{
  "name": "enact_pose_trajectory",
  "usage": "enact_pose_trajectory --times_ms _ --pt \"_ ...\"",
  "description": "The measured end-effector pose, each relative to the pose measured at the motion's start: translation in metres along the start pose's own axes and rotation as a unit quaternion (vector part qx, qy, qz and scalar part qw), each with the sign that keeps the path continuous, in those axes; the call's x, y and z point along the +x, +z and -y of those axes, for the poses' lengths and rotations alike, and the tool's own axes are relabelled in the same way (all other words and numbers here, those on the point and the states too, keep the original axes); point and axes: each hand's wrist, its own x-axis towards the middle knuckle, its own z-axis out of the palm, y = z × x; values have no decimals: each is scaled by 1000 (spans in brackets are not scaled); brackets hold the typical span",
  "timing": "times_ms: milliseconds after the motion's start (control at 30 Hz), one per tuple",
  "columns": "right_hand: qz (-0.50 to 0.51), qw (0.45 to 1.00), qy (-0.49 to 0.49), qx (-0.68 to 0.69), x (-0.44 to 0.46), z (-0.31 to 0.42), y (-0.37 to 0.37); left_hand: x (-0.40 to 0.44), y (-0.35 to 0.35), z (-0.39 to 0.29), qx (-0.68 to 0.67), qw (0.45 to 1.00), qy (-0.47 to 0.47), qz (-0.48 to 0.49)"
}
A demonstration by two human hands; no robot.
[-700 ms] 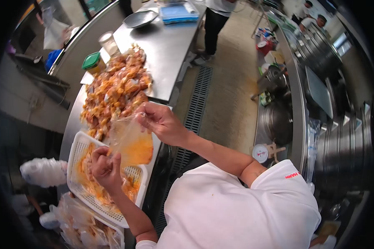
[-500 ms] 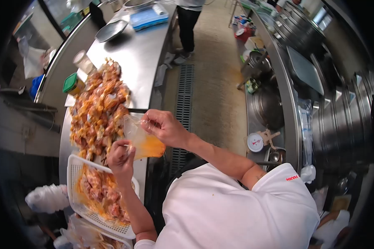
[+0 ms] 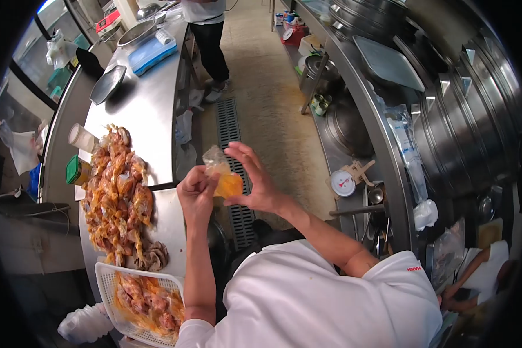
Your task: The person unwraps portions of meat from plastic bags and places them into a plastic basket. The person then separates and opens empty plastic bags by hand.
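A clear plastic bag [image 3: 228,184] with orange liquid or sauce in its lower part hangs between my hands. My left hand [image 3: 198,187] pinches the bag at its left side. My right hand [image 3: 260,184] is on the bag's right, its fingers spread and curved around it, the fingertips apart. To the left lies a long pile of orange-coated meat pieces [image 3: 119,191] on the steel table [image 3: 168,220]. Below the pile, a white perforated basket [image 3: 107,278] holds more meat in orange-stained plastic.
A green-lidded tub [image 3: 77,170] and a clear container [image 3: 82,138] stand by the pile. Farther up are a dark tray [image 3: 108,84] and a blue box [image 3: 152,55]. Another person [image 3: 206,35] stands beyond. A scale [image 3: 342,182] and steel pots line the right shelf.
The bag is bunched smaller and has moved away from the pile and basket. My right hand's fingers have opened from their pinch. The view has turned, shifting the table left and down.
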Motion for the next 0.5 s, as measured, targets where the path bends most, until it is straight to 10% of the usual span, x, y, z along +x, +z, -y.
enact_pose_trajectory --times_ms 133,200,500 --pt "-34 996 -27 -74 -37 -52 -2 -2 42 -12 -108 984 -7 142" --pt "38 992 110 53 -54 -62 0 -9 61 -15 -97 975 -11 198" --pt "-120 959 232 109 -87 -66 -5 -21 70 0 -212 955 45 204"
